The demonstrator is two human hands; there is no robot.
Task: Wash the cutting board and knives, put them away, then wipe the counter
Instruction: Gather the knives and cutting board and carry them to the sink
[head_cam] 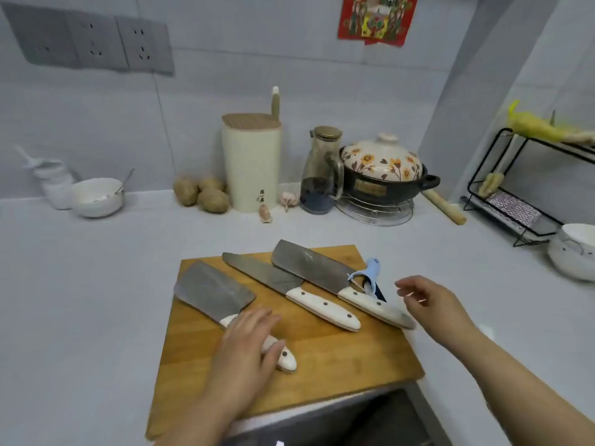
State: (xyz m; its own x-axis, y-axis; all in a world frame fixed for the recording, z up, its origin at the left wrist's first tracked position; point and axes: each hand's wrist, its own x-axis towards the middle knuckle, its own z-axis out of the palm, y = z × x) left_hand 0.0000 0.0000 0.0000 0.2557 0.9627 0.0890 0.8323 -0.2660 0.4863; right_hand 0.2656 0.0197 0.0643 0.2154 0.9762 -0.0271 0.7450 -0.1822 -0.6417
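On the cutting board (338, 358), we are laying our left hand (244, 349) flat across the cleaver (212, 291), ungripped, risking a skid. Our right hand (431, 304) is hovering slack, empty.

Two bare hands and forearms are all that shows of the person. The left hand (248, 342) and its forearm (196, 413) are uncovered as far as the picture's bottom edge. The right hand (433, 304) has pale, glossy fingernails (410, 294); its forearm (521, 371) is likewise bare, slender and slightly blurred
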